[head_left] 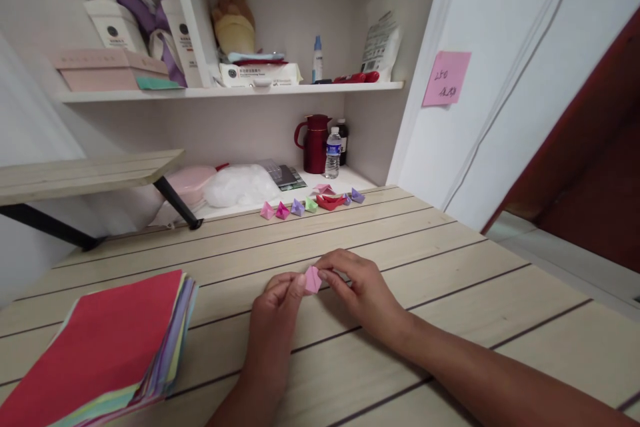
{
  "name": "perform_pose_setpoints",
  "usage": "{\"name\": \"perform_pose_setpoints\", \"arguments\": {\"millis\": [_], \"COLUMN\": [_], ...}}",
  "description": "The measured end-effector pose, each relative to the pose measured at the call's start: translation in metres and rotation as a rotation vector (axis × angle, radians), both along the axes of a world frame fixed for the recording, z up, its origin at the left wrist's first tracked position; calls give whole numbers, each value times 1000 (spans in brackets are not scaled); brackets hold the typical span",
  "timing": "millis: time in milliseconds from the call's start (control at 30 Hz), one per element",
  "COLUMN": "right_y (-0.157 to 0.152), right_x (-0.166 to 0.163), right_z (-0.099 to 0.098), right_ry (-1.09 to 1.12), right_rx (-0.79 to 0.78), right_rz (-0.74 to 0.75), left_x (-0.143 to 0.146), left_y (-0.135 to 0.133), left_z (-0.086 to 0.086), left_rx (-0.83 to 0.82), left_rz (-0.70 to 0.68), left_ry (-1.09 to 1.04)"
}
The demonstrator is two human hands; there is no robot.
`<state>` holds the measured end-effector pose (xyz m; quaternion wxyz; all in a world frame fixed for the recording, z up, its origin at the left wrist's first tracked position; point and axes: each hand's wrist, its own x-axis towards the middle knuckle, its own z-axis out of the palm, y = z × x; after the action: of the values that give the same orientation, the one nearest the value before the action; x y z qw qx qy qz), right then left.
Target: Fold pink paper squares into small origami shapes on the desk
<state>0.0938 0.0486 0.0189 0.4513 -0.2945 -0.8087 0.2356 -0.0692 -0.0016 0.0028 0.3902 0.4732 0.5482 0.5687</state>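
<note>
A small folded piece of pink paper point(313, 280) is held just above the wooden table, between both hands. My left hand point(277, 307) pinches its left edge between thumb and forefinger. On the other side, my right hand point(357, 283) grips the upper right edge with thumb and fingertips. Beyond the hands, a row of small folded paper boats runs along the table's back edge, among them a red paper boat point(330, 202), a green one point(311, 204) and a magenta one point(283, 211).
A stack of coloured paper point(110, 340), red on top, lies at the left. A small raised shelf point(90, 173) on black legs stands at the back left. Behind the table are a dark red jug point(315, 143), a water bottle point(333, 155) and a white plastic bag point(243, 185).
</note>
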Motion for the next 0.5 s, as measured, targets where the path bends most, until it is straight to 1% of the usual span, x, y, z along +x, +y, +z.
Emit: {"name": "perform_pose_setpoints", "arguments": {"millis": [133, 233, 300, 433, 500], "right_y": [0, 0, 0, 2, 3], "right_x": [-1, -1, -1, -4, -6], "right_z": [1, 3, 4, 2, -1], "right_ry": [-8, -10, 14, 60, 41], "right_rx": [73, 95, 71, -33, 3], "right_rz": [6, -2, -15, -14, -18], "left_x": [-2, -3, -4, -6, -8], "left_y": [-1, -3, -3, -1, 1], "left_z": [6, 9, 8, 3, 2], "left_rx": [-2, -16, -31, -46, -33], "left_rz": [-45, -80, -86, -48, -48], "left_ry": [-58, -117, -149, -230, -271]}}
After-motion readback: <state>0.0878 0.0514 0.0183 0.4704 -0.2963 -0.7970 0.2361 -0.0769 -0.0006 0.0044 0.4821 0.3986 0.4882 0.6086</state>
